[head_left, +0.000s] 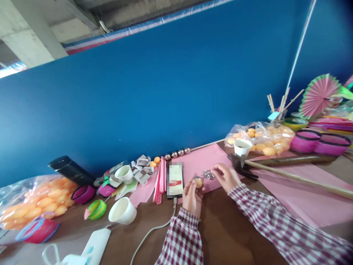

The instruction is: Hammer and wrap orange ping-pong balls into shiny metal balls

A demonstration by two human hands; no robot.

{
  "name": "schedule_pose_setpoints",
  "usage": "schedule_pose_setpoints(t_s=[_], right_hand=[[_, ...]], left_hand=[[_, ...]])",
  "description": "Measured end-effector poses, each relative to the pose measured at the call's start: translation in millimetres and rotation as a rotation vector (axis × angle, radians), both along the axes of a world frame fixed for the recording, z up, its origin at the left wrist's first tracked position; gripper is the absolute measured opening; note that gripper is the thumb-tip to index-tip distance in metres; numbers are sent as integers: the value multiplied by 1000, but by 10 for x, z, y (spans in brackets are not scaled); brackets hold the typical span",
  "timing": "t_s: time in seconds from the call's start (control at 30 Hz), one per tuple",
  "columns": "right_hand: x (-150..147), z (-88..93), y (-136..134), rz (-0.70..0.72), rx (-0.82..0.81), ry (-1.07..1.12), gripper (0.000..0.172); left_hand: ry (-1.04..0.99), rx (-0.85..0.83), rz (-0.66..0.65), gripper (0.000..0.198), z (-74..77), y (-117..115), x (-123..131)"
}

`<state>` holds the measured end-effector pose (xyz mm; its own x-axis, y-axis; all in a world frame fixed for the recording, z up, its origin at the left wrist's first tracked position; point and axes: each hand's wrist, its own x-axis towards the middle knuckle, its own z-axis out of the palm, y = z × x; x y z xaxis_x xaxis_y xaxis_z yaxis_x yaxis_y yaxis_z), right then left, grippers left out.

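In the head view my left hand (193,195) is closed around a small round object (198,182) with a shiny dark rim and a yellowish middle. A loose cluster of small silvery pieces (207,174) lies on pink paper (202,161), just right of that object. At the cluster's right edge is my right hand (224,177), thumb and fingers pinched together; whatever may be between the fingertips is too small to make out. Left of my left hand lies a phone (175,178) with a lit, partly blurred screen and a cable plugged into its lower end.
Behind the phone are several shiny metal balls (174,154). A hammer (242,165) and white paper cup (242,147) stand to the right, near bagged orange balls (268,151). White cups (122,211), a power strip (95,244) and another ball bag (41,202) occupy the left.
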<state>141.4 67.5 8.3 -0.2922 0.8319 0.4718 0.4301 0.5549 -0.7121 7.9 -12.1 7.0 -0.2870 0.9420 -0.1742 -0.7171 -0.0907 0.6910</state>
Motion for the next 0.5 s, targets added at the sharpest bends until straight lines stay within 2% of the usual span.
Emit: schedule_pose_setpoints(t_s=[0.23,0.4,0.5], right_hand=[[-209,61,-293,193,-201,208,12],[-218,60,-305,204,-336,338,17],[-220,32,-269,212,-491,437,25]], left_hand=[[-31,-8,28,26,13,9,11],[-16,-36,23,29,13,6,9],[-3,-12,10,31,9,5,8]])
